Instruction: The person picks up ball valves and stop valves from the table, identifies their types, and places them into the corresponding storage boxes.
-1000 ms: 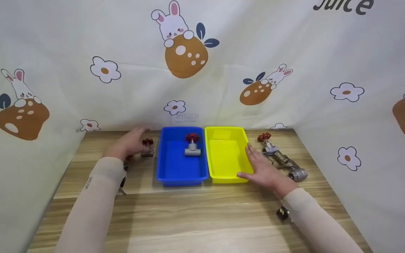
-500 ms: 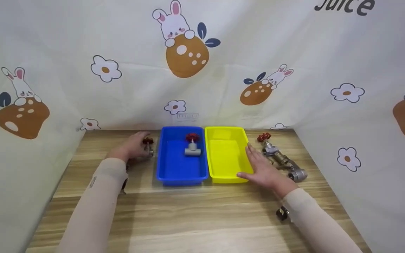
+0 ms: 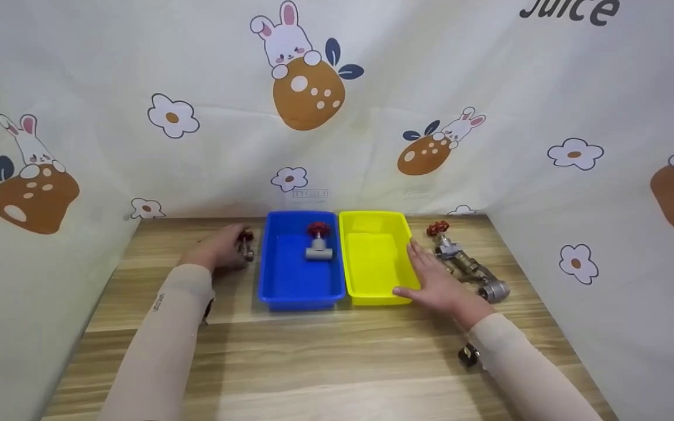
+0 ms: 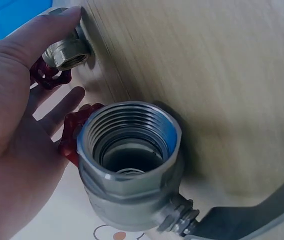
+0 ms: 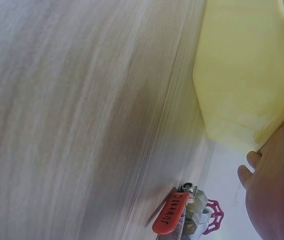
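Observation:
To the left of the blue tray [image 3: 302, 304], my left hand [image 3: 214, 248] closes round a small metal gate valve [image 3: 247, 252] with a red handwheel. In the left wrist view the thumb lies across the valve's metal body [image 4: 70, 55], and part of the fingers is hidden behind it. My right hand [image 3: 435, 286] rests with extended fingers against the right rim of the yellow tray [image 3: 379, 300]; the thumb reaches over its front corner. A grey valve [image 3: 319, 252] with a red wheel lies inside the blue tray.
A large threaded ball valve [image 4: 131, 197] with a lever stands near my left palm, beside another red handwheel [image 4: 70, 132]. Several metal valves [image 3: 467, 263] lie right of the yellow tray. A small black object [image 3: 468, 355] is by my right wrist. Patterned cloth [image 3: 372, 140] surrounds the table.
My left hand has lowered and drawn in round the small gate valve, its fingers bending from a more spread pose. The right hand and both trays stay in place.

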`<state>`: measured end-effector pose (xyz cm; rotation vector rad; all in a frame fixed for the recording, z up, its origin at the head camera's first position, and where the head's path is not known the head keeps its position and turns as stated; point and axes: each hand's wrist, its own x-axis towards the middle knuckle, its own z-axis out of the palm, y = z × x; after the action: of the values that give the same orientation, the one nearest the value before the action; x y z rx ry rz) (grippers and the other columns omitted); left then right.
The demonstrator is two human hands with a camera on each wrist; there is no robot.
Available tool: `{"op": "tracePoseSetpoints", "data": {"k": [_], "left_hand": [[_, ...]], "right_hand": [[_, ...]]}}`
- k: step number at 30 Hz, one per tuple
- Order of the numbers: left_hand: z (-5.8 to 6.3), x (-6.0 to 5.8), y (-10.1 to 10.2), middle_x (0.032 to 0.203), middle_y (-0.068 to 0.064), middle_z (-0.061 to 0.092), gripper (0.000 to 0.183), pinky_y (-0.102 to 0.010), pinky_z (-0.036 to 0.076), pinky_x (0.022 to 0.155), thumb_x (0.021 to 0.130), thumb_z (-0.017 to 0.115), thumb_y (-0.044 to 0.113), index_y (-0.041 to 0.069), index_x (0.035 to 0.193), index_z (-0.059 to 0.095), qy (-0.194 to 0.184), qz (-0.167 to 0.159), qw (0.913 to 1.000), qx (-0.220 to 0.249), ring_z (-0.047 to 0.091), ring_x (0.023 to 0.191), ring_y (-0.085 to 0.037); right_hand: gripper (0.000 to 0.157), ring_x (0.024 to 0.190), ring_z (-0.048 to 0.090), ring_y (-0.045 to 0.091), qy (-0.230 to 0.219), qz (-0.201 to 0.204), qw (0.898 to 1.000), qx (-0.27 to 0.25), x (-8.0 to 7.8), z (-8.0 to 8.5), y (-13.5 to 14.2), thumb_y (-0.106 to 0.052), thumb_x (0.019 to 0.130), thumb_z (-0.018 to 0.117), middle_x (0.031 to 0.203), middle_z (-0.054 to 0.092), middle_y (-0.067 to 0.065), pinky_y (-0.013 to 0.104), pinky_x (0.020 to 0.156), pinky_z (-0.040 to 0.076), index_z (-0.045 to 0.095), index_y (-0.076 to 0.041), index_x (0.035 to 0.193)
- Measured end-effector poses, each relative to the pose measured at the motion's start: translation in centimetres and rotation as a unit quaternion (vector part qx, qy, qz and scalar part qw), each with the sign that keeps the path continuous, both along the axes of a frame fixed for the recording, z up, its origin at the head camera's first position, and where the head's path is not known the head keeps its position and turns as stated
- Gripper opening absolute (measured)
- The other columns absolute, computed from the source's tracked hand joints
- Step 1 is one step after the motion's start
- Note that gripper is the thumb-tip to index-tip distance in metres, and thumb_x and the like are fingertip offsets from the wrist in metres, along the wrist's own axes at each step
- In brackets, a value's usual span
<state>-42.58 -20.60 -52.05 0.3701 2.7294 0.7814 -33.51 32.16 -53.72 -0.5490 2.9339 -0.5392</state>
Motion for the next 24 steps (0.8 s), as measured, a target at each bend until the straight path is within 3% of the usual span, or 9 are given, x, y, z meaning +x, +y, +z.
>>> {"op": "tracePoseSetpoints", "data": {"k": [7, 14, 24], "left_hand": [[-0.02, -0.01, 0.16, 0.156, -0.023, 0.057, 0.077, -0.068, 0.036, 0.125, 0.091, 0.088, 0.011, 0.004, 0.159, 0.051, 0.009, 0.0, 0.9999, -0.006, 0.051, 0.146, -0.046], [0.0, -0.16, 0.29, 0.151, -0.021, 0.06, 0.068, -0.067, 0.04, 0.122, 0.093, 0.088, 0.011, 0.005, 0.153, 0.055, -0.005, 0.01, 0.9999, -0.009, 0.055, 0.139, -0.042], [-0.24, -0.21, 0.51, 0.143, -0.023, 0.058, 0.068, -0.062, 0.047, 0.116, 0.089, 0.088, 0.016, 0.0, 0.147, 0.056, 0.029, -0.006, 0.9984, -0.049, 0.058, 0.129, -0.04]], "right_hand": [[0.113, 0.168, 0.006, 0.047, 0.0, 0.003, 1.0, -0.002, 0.11, 0.0, -0.06, -0.066, 0.103, 0.067, 0.185, -0.001, 0.014, 0.067, 0.133, 0.012, 0.005, -0.007, 0.178], [0.115, 0.169, 0.005, 0.044, -0.004, -0.001, 1.0, 0.001, 0.09, -0.16, 0.0, -0.068, 0.102, 0.067, 0.186, -0.003, 0.01, 0.067, 0.133, 0.014, 0.002, -0.011, 0.178], [0.113, 0.167, 0.01, 0.049, 0.009, 0.007, 1.0, -0.006, -0.12, -0.29, 0.07, -0.064, 0.103, 0.069, 0.185, 0.002, 0.016, 0.07, 0.131, 0.016, 0.01, -0.004, 0.177]]}}
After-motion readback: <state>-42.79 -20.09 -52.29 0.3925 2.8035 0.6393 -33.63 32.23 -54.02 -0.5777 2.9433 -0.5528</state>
